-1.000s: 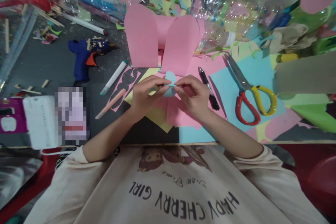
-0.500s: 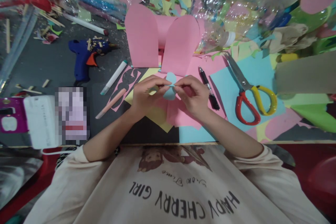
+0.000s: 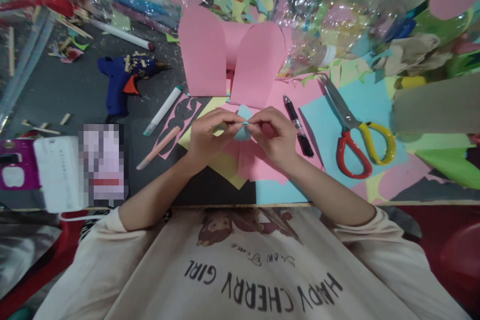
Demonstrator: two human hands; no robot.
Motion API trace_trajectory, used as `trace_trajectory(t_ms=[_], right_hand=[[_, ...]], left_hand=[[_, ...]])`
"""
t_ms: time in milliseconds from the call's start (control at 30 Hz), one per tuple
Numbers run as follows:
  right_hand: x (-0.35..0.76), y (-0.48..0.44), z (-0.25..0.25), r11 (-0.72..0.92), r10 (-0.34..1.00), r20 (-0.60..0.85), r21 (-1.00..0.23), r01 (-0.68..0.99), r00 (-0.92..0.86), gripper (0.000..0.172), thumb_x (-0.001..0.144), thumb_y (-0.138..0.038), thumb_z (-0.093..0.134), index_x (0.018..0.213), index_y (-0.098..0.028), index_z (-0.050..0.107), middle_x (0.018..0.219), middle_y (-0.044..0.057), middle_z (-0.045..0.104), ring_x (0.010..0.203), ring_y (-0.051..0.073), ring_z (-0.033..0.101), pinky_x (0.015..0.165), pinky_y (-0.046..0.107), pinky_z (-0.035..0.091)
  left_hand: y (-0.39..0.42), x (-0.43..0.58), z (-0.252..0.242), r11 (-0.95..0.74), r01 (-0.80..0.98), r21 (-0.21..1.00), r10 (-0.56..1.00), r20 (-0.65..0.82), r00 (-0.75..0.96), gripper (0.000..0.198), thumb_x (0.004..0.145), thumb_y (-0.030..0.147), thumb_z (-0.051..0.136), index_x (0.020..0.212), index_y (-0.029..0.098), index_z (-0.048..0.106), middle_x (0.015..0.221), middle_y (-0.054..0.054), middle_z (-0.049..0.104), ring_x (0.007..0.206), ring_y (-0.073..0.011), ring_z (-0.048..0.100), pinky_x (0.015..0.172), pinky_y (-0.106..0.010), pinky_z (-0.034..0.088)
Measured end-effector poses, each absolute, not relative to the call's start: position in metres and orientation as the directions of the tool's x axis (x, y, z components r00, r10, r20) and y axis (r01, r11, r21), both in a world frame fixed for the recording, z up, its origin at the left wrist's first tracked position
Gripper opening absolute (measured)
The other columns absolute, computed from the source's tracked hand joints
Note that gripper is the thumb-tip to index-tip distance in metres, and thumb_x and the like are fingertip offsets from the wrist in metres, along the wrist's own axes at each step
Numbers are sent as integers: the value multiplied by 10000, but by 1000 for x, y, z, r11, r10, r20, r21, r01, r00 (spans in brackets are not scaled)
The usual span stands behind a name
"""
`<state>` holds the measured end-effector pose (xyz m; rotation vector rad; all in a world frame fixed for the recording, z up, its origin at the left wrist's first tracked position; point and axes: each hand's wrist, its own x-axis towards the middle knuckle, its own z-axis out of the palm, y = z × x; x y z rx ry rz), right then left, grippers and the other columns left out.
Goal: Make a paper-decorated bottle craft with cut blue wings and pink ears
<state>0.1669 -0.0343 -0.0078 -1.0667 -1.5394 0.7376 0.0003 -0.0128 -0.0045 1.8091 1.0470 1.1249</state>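
Observation:
Between my fingertips is a small light-blue paper cutout [image 3: 245,112] with rounded ends, pinched across its middle. My left hand [image 3: 210,134] grips it from the left, thumb and forefinger pressed together. From the other side my right hand [image 3: 275,135] pinches it the same way, the two hands' fingertips almost meeting. Just beyond them stands a pink paper piece [image 3: 204,55] with two tall rounded flaps and a rolled part behind. Pink paper [image 3: 262,165] and yellow paper [image 3: 228,170] lie beneath my hands.
Scissors [image 3: 350,122] with red and yellow handles and a black pen [image 3: 299,127] lie to the right. On the left are a blue glue gun [image 3: 116,85], markers [image 3: 164,110], a phone [image 3: 105,162] and a white device [image 3: 59,174]. Plastic bottles [image 3: 307,55] and paper scraps crowd the back.
The light-blue paper has tilted or folded slightly between my fingers, and its lower part shows a little less. My right hand has shifted very slightly left. Everything else stays put.

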Motion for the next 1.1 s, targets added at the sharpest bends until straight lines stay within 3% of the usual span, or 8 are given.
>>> trace_trajectory(t_ms=[367,833,1100], right_hand=[[168,-34,-5,385,920,390,-879,280,-41,85,885,-216,614,801,-225,608,706,-33,605,634,105,547,587,274,432],[171,-34,-6,337,940,338,-896,289,-50,112,894,-279,611,796,-231,634,710,-25,606,643,118,543,605,293,438],[171,-33,-7,350,935,350,-889,295,-55,139,898,-284,623,772,-230,644,699,-23,623,670,132,564,635,307,449]], left_hand=[[-14,2,-4,-264,195,944,949,218,229,232,828,405,705,777,180,691,762,-11,725,658,-98,637,616,-214,497],[-13,2,-5,-325,203,924,933,279,226,149,838,330,710,795,187,707,751,3,732,651,-90,648,614,-212,508],[-13,1,-2,-286,242,927,943,228,243,182,843,344,697,751,187,690,727,5,722,647,-100,643,611,-231,509]])
